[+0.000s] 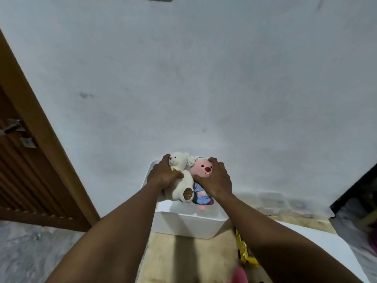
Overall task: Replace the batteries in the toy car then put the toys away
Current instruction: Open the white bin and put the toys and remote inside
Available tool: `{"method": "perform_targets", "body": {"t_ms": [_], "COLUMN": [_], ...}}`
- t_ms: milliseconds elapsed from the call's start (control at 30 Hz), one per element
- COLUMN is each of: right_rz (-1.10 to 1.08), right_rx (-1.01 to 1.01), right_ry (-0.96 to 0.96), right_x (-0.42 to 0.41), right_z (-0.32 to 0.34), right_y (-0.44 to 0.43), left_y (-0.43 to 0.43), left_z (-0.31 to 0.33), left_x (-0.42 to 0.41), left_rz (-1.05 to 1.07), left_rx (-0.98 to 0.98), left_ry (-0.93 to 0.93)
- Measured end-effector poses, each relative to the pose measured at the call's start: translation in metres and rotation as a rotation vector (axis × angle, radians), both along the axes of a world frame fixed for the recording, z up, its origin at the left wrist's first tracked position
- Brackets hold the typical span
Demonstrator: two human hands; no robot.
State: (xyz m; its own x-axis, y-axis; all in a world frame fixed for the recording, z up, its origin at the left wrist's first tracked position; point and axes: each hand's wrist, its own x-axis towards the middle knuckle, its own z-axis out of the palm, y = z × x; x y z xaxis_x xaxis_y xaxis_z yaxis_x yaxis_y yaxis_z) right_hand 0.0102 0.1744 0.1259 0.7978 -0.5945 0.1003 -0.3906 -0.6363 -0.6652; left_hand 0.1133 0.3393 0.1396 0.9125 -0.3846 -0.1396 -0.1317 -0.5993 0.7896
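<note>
My left hand (163,174) grips a white teddy bear (180,180) round its neck and body. My right hand (216,178) grips a pink plush toy (204,167) in a blue outfit, right beside the bear. Both toys hang above the open white storage bin (189,223) that stands against the wall. A yellow toy car (245,254) lies on the table to the right of the bin, partly hidden under my right forearm.
A white wall fills the view behind the bin. On the left is a brown wooden door (26,170) with a metal latch. A white lid or board (318,248) lies on the table at the right. A blurred pink object (240,275) sits at the bottom edge.
</note>
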Motion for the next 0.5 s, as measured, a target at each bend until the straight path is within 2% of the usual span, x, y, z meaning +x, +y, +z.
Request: {"method": "perform_targets", "body": {"t_ms": [267,500], "right_rz": [0.083,0.103], "right_rx": [-0.035,-0.072], "right_ry": [0.257,0.252], "right_x": [0.041,0.023], "right_z": [-0.05,-0.043], "right_y": [-0.032,-0.034], "left_y": [-0.029,-0.036], "left_z": [-0.058,-0.053], "left_x": [0.035,0.024], "left_rz": [0.033,0.001], "left_rx": [0.234,0.256], "left_ry": [0.143,0.142]}}
